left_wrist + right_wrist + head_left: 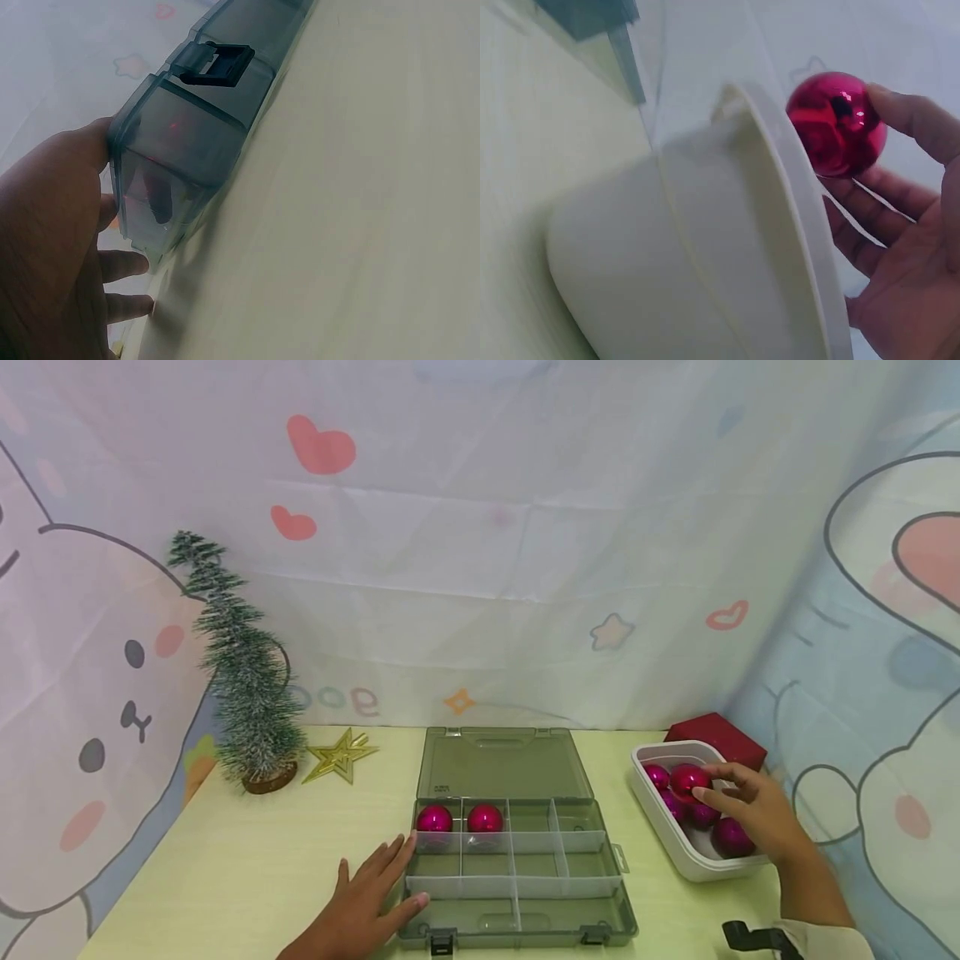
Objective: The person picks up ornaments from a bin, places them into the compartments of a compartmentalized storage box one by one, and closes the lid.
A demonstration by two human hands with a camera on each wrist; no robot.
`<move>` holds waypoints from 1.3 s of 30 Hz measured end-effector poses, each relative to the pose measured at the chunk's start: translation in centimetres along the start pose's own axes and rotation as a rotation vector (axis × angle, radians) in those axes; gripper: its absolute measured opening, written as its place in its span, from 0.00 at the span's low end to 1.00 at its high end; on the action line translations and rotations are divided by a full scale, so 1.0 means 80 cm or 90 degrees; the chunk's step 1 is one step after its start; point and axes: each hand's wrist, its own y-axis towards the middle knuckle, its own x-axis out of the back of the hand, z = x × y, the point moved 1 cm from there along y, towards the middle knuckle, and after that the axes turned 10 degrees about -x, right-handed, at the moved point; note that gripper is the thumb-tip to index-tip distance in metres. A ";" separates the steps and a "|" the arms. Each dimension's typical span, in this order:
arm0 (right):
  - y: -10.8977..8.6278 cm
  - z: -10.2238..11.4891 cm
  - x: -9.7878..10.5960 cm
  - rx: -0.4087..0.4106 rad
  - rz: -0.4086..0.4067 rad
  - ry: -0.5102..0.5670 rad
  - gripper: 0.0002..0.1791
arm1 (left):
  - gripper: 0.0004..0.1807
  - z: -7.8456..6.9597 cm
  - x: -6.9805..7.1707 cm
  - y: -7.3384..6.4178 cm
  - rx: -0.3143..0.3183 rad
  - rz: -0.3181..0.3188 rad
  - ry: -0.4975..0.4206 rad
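Observation:
In the head view my right hand [765, 814] pinches a shiny pink-red Christmas ball [688, 782] between thumb and fingers, over a white plastic tub [678, 847]. The right wrist view shows this same Christmas ball [836, 125] at the height of the tub's rim. Several more magenta balls [732, 837] lie in the tub. My left hand [367, 893] touches the left side of a grey-green divided box [573, 914], fingers spread and fairly straight. Two shiny magenta balls [485, 819] sit in the box's back row, in the first and second compartments from the left.
The box's lid [502, 764] lies open toward the back wall. At the back left stands a small frosted Christmas tree [251, 693], with a gold star [341, 757] beside it. A dark red box [716, 739] is behind the tub. Printed cloth [480, 552] hangs around the table.

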 end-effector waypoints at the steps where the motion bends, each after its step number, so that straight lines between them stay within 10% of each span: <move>1: 0.000 0.003 -0.003 -0.004 -0.007 0.011 0.21 | 0.48 -0.001 0.000 0.000 -0.001 0.000 0.001; 7: 0.002 0.019 -0.026 0.032 -0.025 0.075 0.28 | 0.47 -0.002 0.001 0.001 -0.003 0.000 0.001; 16: 0.004 0.029 -0.048 0.087 0.126 0.202 0.30 | 0.47 -0.001 0.001 0.002 -0.003 -0.002 -0.005; 24: 0.000 0.042 -0.077 0.110 0.139 0.288 0.37 | 0.47 -0.001 0.000 0.000 -0.001 -0.002 -0.004; 39: 0.005 0.073 -0.110 0.116 0.203 0.208 0.37 | 0.47 0.002 0.000 0.001 0.001 0.002 -0.007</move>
